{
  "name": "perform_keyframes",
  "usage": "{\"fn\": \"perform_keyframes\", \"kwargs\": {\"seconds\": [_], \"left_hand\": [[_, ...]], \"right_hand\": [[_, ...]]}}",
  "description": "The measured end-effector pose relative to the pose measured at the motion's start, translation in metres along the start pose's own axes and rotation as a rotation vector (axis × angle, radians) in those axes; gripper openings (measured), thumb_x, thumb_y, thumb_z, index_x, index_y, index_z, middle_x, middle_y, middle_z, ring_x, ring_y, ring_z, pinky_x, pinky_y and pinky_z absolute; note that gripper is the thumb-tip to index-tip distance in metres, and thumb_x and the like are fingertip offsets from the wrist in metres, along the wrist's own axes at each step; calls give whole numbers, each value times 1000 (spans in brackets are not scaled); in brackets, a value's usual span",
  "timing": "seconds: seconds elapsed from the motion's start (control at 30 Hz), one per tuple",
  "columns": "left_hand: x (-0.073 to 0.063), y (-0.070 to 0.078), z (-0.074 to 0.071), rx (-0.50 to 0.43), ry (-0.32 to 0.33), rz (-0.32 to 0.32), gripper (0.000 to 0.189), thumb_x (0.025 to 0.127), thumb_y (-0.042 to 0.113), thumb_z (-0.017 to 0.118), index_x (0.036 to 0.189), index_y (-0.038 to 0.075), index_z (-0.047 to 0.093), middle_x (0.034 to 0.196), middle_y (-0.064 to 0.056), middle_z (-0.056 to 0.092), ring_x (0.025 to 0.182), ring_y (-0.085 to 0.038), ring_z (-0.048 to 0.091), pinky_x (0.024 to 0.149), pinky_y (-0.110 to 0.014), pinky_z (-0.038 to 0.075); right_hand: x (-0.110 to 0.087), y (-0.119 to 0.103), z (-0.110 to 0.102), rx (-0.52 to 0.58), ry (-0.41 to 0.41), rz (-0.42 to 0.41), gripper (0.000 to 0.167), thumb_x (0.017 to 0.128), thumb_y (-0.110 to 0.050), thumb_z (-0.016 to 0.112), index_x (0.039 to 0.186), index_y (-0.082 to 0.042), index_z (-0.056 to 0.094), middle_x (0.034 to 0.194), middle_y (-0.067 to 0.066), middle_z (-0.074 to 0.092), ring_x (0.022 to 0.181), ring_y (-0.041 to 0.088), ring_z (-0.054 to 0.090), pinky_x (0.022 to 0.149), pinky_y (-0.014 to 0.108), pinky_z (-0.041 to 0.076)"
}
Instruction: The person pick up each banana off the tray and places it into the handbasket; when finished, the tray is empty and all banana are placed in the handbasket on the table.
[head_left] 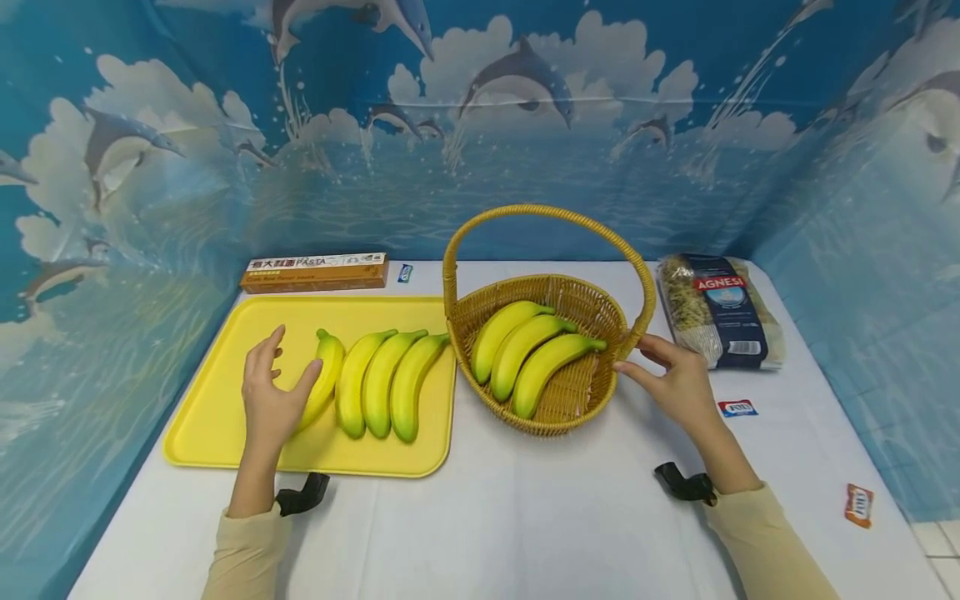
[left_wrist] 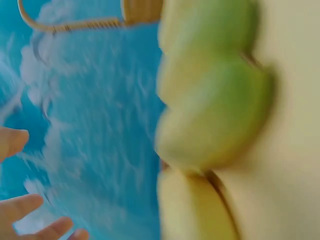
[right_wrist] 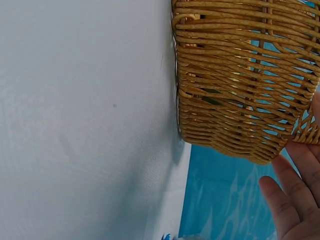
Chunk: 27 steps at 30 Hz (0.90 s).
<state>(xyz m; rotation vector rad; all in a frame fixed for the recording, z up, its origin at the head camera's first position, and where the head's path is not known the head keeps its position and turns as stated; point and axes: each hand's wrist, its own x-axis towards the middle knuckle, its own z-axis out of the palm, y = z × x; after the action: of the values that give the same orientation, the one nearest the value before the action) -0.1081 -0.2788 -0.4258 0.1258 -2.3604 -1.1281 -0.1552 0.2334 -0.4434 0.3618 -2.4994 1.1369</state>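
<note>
The left hand, thumb and fingers apart, is over the tray; one banana lies by its thumb, three bananas farther right. The basket (three more bananas inside) stands left of the right hand, which pinches its rim.

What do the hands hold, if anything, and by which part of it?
The right hand holds the basket by its right rim, beside the handle; the left hand holds nothing.

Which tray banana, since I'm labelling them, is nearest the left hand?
The leftmost banana, partly behind the left hand in the head view; the other three lie farther right.
</note>
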Motion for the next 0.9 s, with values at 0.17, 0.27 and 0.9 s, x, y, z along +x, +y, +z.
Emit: {"fn": "perform_keyframes", "kwargs": {"seconds": [0.17, 0.27, 0.9], "left_hand": [[-5, -21, -6, 9, -2, -85, 68, 87, 18, 71, 148, 8, 42, 143, -23, 41, 122, -36, 41, 92, -48, 34], [-5, -27, -5, 5, -24, -93, 68, 88, 18, 70, 148, 7, 42, 143, -24, 40, 122, -39, 40, 92, -49, 34], [-10, -58, 13, 198, -284, -260, 60, 89, 21, 69, 141, -3, 49, 126, -26, 54, 115, -39, 52, 98, -51, 41]], "right_hand": [[0, -1, -2, 6, -1, 4, 44, 76, -12, 83, 115, 4, 69, 110, 22, 71, 99, 38, 66, 86, 7, 46], [-1, -2, -3, 14, -7, 16, 44, 78, -13, 82, 116, 4, 68, 110, 23, 71, 100, 38, 66, 87, 15, 49], [-1, 0, 0, -2, 7, -1, 45, 76, -10, 84, 115, 4, 69, 110, 22, 71, 99, 41, 66, 83, 43, 52]]}}
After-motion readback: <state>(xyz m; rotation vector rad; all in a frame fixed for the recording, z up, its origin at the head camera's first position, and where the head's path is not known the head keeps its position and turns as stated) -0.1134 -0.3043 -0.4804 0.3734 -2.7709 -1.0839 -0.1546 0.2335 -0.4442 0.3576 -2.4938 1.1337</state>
